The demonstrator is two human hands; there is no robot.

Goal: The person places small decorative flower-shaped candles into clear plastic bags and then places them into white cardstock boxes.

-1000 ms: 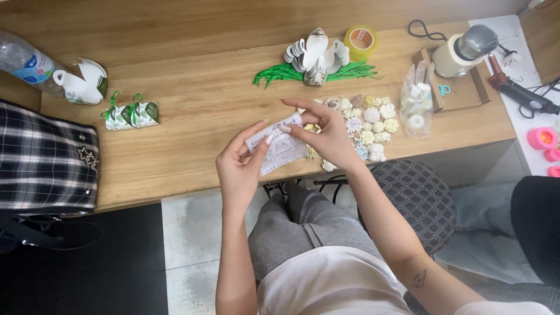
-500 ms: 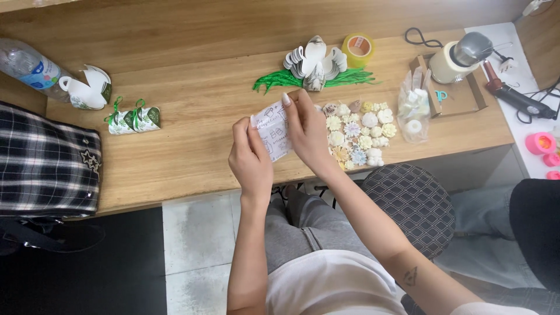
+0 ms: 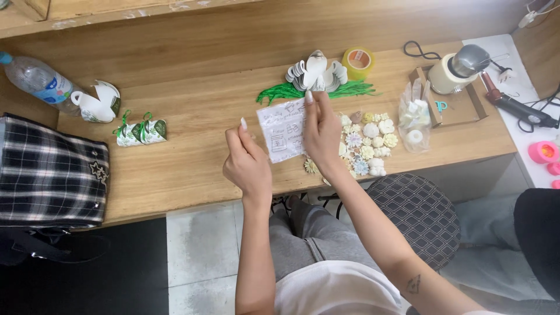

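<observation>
Paper sheet [image 3: 282, 133]: white, printed with small line drawings, held up above the front part of the wooden table [image 3: 192, 122], between the two hands. Change since a second ago: then it lay half folded and low between both hands near the table edge; now it is opened out flat, raised, and turned face-up to the camera. Judged meaning: the work in hand is at the stage of unfolding and looking over the sheet, nothing yet being attached or placed. Orientation: long axis runs roughly away from the person, slightly tilted, upper edge toward the green strands [image 3: 318, 90], lower edge toward the table's front. Right hand [image 3: 322, 135]: closed on the sheet's right edge, index finger stretched up along it, pinching the paper. Left hand [image 3: 248, 163]: just beside the sheet's lower left corner, fingers half curled, index raised; whether it grips the paper cannot be told. Nearby, right of the sheet: cluster of small pale flowers [image 3: 367, 140]. Behind: stack of white petal cut-outs [image 3: 315, 67], tape roll [image 3: 357, 61]. Farther right: clear bag [image 3: 414, 116]. Far left: two small wrapped packets [image 3: 142, 131], bottle [image 3: 38, 81], plaid bag [image 3: 49, 175].
</observation>
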